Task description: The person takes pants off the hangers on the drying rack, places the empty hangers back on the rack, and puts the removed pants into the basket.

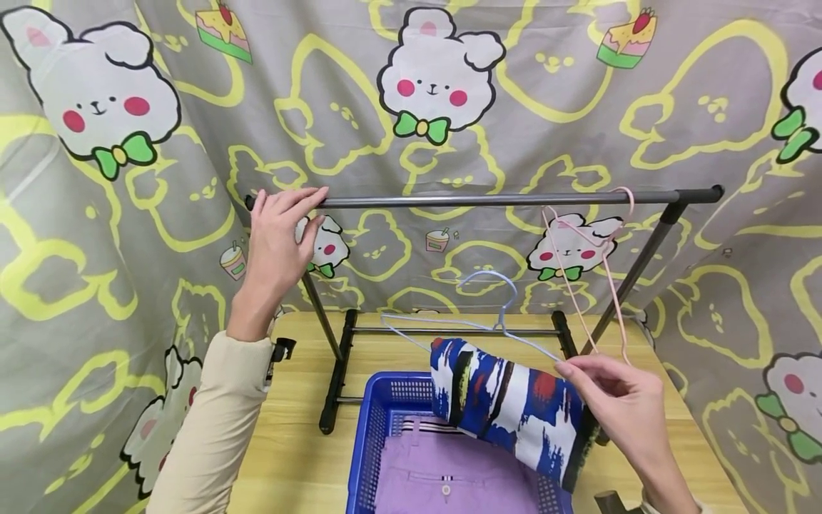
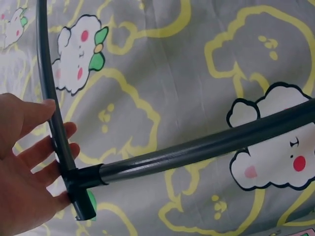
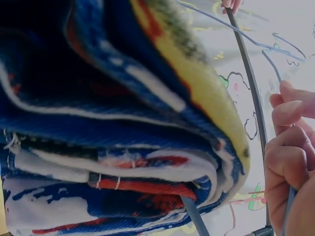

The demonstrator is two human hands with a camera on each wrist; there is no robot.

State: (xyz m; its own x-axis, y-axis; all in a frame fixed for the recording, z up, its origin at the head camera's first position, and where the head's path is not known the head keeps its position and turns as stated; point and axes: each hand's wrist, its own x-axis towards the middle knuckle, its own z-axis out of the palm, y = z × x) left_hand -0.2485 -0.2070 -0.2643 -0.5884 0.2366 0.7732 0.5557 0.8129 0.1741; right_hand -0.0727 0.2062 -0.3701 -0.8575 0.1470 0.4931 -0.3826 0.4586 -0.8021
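My left hand (image 1: 277, 232) grips the left end of the dark metal clothes rack's top rail (image 1: 449, 201). In the left wrist view, the thumb lies on the near side of the rail and the fingers reach behind it. Pinched in my right hand (image 1: 626, 407) is one end of a light blue wire hanger (image 1: 499, 326), its hook pointing up below the rail. Folded over the hanger is a blue, white and red patterned garment (image 1: 514, 407), possibly trousers. The right wrist view shows its folded layers (image 3: 123, 162) up close, beside the curled fingers (image 3: 288, 157).
A pink hanger (image 1: 612, 285) hangs at the rail's right end. Below the patterned garment, a blue plastic basket (image 1: 361, 442) holds folded purple trousers (image 1: 462, 464). The rack's feet (image 1: 330, 400) stand on a wooden table (image 1: 295, 428). Patterned curtain (image 1: 257, 107) surrounds it.
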